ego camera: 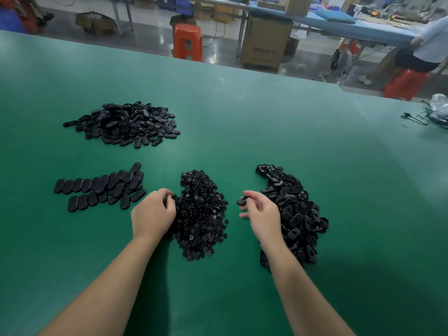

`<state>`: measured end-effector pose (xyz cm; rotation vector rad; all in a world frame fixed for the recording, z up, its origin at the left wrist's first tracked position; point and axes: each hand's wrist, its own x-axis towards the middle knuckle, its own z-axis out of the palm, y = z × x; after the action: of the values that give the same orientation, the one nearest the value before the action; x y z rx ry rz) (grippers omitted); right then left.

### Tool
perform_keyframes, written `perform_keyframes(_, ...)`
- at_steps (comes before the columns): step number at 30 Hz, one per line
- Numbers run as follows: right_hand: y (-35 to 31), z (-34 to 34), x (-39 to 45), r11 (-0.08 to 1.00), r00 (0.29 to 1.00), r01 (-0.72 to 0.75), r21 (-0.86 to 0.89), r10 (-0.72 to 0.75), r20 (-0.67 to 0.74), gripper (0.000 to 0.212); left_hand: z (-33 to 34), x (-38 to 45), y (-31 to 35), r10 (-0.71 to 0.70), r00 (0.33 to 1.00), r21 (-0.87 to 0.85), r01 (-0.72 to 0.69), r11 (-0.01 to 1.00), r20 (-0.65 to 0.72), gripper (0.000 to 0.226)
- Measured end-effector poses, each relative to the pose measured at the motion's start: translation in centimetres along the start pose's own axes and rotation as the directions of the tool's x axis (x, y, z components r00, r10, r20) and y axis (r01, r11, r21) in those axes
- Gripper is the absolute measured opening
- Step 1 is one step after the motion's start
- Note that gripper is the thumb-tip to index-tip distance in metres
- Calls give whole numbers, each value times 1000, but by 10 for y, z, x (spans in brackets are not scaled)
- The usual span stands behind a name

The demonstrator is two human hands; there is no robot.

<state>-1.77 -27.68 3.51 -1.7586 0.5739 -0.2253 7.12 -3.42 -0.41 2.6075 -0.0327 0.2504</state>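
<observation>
Blurred, unreadable print on the cardboard box [265, 42].

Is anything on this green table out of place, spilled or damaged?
Nothing looks damaged. A few small round parts lie loose beside the middle pile, and the neat rows of oval parts turn ragged at their right end.

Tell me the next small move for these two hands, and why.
The right hand pinches a black oblong plastic shell. The left hand curls its fingers at the edge of the pile of small round black discs, though whether it holds one is unclear. So probably next: bring the hands together and seat a disc in the shell.
</observation>
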Motion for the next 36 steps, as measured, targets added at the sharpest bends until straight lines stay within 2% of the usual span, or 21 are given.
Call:
perform_keyframes(3, 15, 15, -14, 995, 996, 5, 99, 3, -85, 26, -1, 0, -2, 13, 1000, -15, -13, 1000, 12, 27)
perform_keyframes(5, 19, 21, -16, 992, 992, 8, 130, 8, -129, 35, -1, 0, -3, 24, 1000, -11, -24, 1000, 17, 27)
perform_keyframes(7, 19, 25, -16, 991, 986, 22, 128, 0, -169, 38, -1, -1, -3, 26, 999, -11, -26, 1000, 24, 27)
perform_keyframes(11, 16, 36, -16, 992, 978, 59, 108, -36, -205, 32, 0, -1, -3, 6, 1000, -28, -5, 1000, 18, 28)
perform_keyframes(25, 25, 22, -12, 996, 969, 60, 73, -41, -242, 24, -1, 0, -3, 8, 1000, -22, -8, 1000, -8, 16)
perform_keyframes(33, 24, 40, -23, 970, 978, 58, 236, -8, -210, 23, -1, 1, -3, -11, 1000, -29, 11, 1000, -8, 9)
perform_keyframes(36, 26, 44, -28, 967, 976, 81, 240, -29, -214, 21, -2, 1, -2, -5, 1000, -41, 4, 999, -14, 4)
